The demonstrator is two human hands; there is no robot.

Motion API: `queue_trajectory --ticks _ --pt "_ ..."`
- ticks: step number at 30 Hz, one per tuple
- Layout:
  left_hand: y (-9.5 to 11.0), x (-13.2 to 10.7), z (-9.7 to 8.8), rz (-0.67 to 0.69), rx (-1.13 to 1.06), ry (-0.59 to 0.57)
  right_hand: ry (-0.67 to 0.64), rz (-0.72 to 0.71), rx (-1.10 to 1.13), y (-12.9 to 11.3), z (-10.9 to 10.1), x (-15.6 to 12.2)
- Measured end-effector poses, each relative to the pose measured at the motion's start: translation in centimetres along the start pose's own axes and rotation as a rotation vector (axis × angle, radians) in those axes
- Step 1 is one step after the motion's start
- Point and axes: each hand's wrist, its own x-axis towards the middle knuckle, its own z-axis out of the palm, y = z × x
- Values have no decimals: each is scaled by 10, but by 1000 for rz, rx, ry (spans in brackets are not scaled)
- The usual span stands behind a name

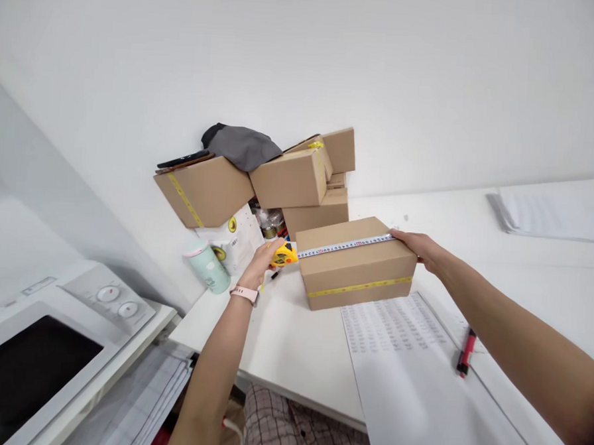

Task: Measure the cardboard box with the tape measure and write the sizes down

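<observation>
A brown cardboard box (357,273) with a yellow tape stripe lies on the white table (291,342). My left hand (262,260) grips a yellow tape measure case (284,254) at the box's left end. Its white blade (345,245) runs along the box's top back edge. My right hand (418,247) pinches the blade's tip against the box's right end. A pink watch sits on my left wrist.
Several more cardboard boxes (289,179) are piled against the wall, with grey cloth on top. A mint cup (208,265) and a white bag stand nearby. A printed sheet (395,334) and red pen (466,352) lie at the right. A microwave (46,342) sits lower left.
</observation>
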Motion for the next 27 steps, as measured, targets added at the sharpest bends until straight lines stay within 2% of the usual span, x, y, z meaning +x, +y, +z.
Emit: queue_trajectory --ticks 4,8,11,12,14,17,18,19,20,22,24,27 --pt "-3 3 4 -14 17 9 26 48 -49 -7 -1 -3" --pt "4 -4 7 7 13 23 121 -62 -282 -10 -2 -6" --pt "14 -29 4 42 -11 -21 179 -175 -299 -13 -5 -11" --pt "16 -42 4 43 -19 -66 184 -232 -240 -16 -7 -14" --pt "16 -71 9 9 -40 -232 155 -357 -101 -25 -8 -23" --pt "4 -118 33 -152 -187 -707 -33 -510 -18 -47 -4 -43" --pt "-1 -131 44 -171 -256 -771 -115 -538 -31 -55 -1 -50" --pt "-7 -142 54 -175 -347 -788 -187 -555 -47 -61 2 -55" --pt "-12 -152 63 -173 -420 -784 -233 -562 -56 -65 4 -59" --pt "-19 -163 73 -132 -520 -682 -225 -554 -19 -66 4 -60" --pt "-24 -165 70 -56 -547 -508 -97 -502 71 -56 -2 -53" --pt "-31 -155 54 91 -476 -191 119 -302 120 -24 -19 -38"
